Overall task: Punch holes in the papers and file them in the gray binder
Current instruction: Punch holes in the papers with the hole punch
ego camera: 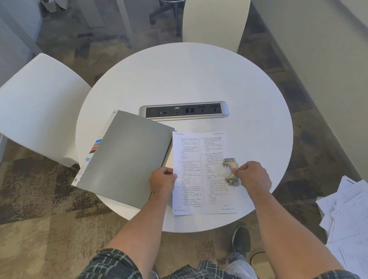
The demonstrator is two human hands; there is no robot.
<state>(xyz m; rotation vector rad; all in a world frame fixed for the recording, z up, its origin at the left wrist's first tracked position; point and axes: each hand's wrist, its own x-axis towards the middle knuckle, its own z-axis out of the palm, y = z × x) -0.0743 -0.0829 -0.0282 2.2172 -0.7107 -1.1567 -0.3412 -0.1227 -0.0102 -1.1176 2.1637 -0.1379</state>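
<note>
A closed gray binder (127,156) lies on the left part of the round white table (195,77), with coloured index tabs sticking out along its left edge. Right of it lies a printed paper sheet (199,154) with two columns of text. A small beige hole punch (230,170) rests on the sheet's right half. My right hand (253,176) grips the punch from the right. My left hand (163,180) pinches the sheet's left edge, next to the binder's lower right corner.
A silver power and data strip (184,112) sits in the table's middle, just beyond the binder and sheet. Two white chairs stand at the left (35,107) and far side (215,16). A loose heap of papers (356,212) lies at the right.
</note>
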